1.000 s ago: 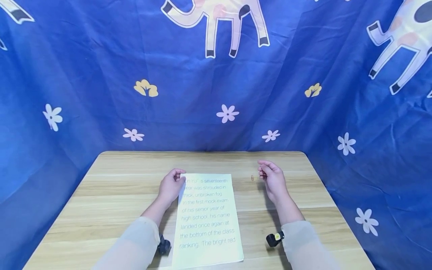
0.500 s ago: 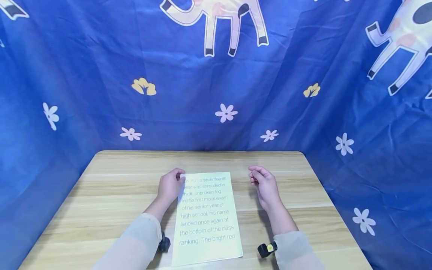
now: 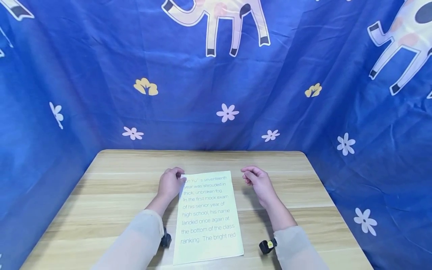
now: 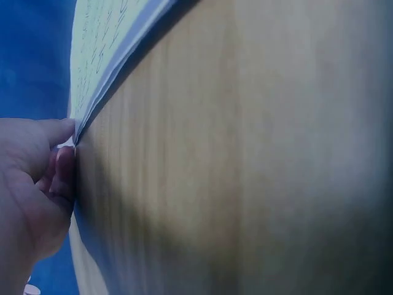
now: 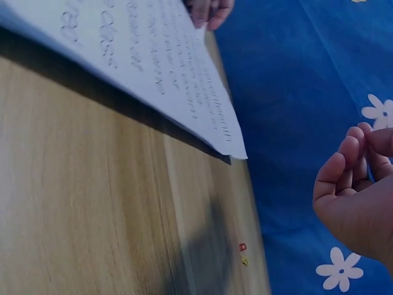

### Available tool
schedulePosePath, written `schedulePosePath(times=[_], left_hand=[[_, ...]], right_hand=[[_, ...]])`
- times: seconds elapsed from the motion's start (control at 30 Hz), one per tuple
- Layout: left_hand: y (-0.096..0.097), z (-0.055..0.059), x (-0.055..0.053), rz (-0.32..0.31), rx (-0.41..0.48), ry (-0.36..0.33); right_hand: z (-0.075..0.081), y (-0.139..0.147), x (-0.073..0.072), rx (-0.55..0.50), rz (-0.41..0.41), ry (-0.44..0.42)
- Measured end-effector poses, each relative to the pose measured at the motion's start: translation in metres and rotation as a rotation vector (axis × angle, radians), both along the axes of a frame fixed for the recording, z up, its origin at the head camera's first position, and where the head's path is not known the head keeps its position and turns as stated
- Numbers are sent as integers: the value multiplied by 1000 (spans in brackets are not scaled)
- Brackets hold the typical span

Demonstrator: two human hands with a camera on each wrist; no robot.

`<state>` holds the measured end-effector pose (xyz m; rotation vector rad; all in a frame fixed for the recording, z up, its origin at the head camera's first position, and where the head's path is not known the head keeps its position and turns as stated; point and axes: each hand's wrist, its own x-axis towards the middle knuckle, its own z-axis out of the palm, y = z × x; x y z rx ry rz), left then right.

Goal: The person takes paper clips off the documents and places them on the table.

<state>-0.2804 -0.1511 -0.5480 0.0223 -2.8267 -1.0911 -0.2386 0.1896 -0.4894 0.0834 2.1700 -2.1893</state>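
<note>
A small stack of printed paper sheets (image 3: 207,217) lies over the middle of the table, its layered edges showing in the left wrist view. My left hand (image 3: 169,184) pinches its far left corner between thumb and fingers. My right hand (image 3: 260,183) hovers to the right of the far right corner, apart from the paper. Its fingers are bent and the thumb tip meets the index finger; I cannot tell whether something small is pinched there. In the right wrist view, a small red item (image 5: 242,247) and a yellow one (image 5: 244,261) lie on the wood, hidden behind the hand from the head view.
The light wooden table (image 3: 118,180) has rounded far corners. A blue cloth curtain (image 3: 189,82) with flowers and animals encloses its back and sides. A black camera sits at each wrist.
My right hand has moved left toward the paper, covering the red paper clip that lay beside it in the head view. The left hand keeps its pinch on the corner.
</note>
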Motion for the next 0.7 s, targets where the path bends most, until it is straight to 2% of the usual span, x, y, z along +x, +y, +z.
schedulePosePath(times=[0.13, 0.27, 0.33, 0.4, 0.47, 0.57, 0.63, 0.7], left_hand=[[0, -2, -3, 18, -2, 3], [0, -4, -6, 5, -31, 1], [2, -4, -7, -10, -86, 3], [5, -3, -7, -34, -187, 11], [10, -1, -6, -62, -327, 23], [20, 2, -2, -101, -501, 1], [26, 4, 1, -117, -574, -32], [30, 5, 5, -131, -605, -61]], right_hand=[[-1, -6, -6, 58, 45, 3], [3, -11, -9, 85, 73, 6], [5, -14, -10, 112, 99, 8], [8, -17, -11, 176, 139, 16], [13, -19, -12, 294, 202, 37], [23, -21, -10, 564, 352, 89], [32, -22, -9, 760, 476, 124], [41, -23, -7, 903, 583, 137]])
